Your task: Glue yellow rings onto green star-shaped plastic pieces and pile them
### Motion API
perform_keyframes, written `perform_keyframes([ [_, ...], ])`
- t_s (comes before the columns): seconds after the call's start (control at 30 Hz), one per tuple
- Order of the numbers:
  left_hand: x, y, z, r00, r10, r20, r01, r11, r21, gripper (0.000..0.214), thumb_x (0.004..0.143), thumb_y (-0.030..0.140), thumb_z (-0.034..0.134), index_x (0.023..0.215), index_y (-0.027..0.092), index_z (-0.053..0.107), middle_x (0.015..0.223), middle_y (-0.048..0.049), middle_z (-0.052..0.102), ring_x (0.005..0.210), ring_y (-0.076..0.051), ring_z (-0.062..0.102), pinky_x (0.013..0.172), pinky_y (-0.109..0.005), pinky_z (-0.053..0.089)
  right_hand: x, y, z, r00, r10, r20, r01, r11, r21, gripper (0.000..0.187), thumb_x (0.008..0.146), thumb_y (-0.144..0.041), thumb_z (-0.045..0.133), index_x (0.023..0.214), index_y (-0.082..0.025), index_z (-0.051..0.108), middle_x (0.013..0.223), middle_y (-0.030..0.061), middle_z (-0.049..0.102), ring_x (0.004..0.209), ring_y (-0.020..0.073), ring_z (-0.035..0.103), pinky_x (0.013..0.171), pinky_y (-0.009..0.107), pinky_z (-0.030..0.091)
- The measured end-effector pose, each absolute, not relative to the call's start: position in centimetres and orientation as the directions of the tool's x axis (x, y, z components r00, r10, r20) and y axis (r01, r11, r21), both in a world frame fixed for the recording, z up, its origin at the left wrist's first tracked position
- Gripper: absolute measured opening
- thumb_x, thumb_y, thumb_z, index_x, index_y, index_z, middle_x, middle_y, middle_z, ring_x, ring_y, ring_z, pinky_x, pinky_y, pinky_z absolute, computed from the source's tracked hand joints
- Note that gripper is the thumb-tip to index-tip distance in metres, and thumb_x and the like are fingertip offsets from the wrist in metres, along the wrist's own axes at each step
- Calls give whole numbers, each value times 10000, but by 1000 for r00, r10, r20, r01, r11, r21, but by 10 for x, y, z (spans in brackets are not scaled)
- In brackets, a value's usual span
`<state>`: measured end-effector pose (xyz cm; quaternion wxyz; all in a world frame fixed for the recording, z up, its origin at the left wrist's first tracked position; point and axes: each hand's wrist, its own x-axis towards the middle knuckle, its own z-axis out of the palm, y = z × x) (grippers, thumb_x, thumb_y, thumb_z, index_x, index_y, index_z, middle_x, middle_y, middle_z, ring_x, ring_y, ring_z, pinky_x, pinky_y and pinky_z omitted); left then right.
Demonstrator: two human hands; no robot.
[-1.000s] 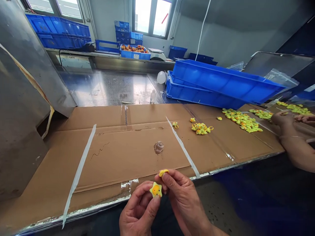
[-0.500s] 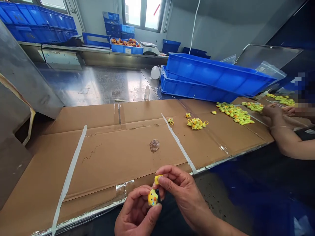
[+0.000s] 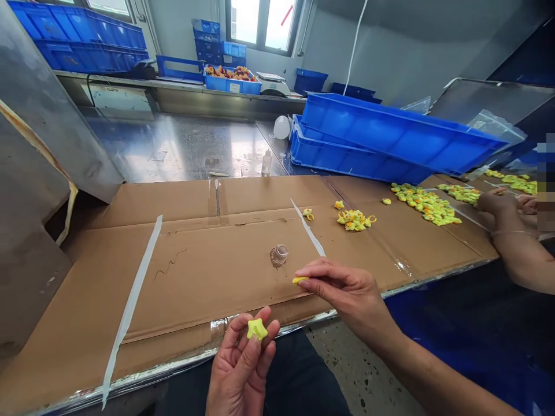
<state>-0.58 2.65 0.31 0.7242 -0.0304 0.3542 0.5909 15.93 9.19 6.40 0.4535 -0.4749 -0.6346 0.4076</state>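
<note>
Left hand (image 3: 236, 367) pinches a star (image 3: 259, 327), plain side toward the wearer; right hand (image 3: 349, 289), a yellow piece (image 3: 298, 281) (long axis sideways). Past them: cardboard-covered surface (image 3: 208, 266), blue crates (image 3: 390, 133).

Hands (image 3: 236, 367) holding yellow star (image 3: 257, 328), small yellow piece (image 3: 299, 281), cardboard-covered table (image 3: 203, 277)

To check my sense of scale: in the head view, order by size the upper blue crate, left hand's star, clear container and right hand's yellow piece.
1. Upper blue crate
2. Star and clear container: too alike to rank, star nearer the camera
3. Yellow piece, partly hidden
</note>
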Motion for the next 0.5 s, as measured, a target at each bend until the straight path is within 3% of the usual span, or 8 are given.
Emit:
perform_keyframes([
  [0.13, -3, 25, 3, 10, 823, -568, -870, 287, 400, 359, 473, 127, 880, 793, 224, 746, 893, -62, 774, 728, -196, 728, 557, -165, 567, 164, 101, 68, -187, 958, 219, 288, 266, -920, 82, 795, -240, 714, 861, -227, 761, 761, 25, 673, 708, 174, 602, 648, 284, 496],
  [0.27, 0, 24, 0, -44, 863, -503, -869, 215, 445, 317, 488, 161, 877, 771, 209, 744, 859, -54, 775, 503, -82, 640, 434, -117, 494, 163, 105, 69, -118, 982, 145, 230, 169, -958, 88, 736, -261, 767, 807, -210, 754, 712, 20, 681, 631, 158, 613, 590, 261, 526],
  [0.37, 1, 25, -1, -62, 866, -496, -861, 205, 465, 339, 477, 142, 876, 790, 191, 755, 887, -67, 772, 518, -76, 627, 442, -111, 490, 164, 111, 69, -95, 992, 80, 187, 96, -978, 135, 721, -309, 776, 753, -183, 743, 682, 29, 685, 594, 160, 620, 567, 265, 543],
  [0.5, 0, 26, 2, -65, 817, -573, -830, 275, 486, 394, 412, 145, 894, 782, 193, 769, 922, -71, 770, 596, -136, 695, 526, -145, 562, 170, 125, 67, -117, 988, 104, 296, 135, -946, 201, 752, -358, 747, 784, -160, 732, 693, 36, 691, 611, 159, 631, 572, 263, 537],
])
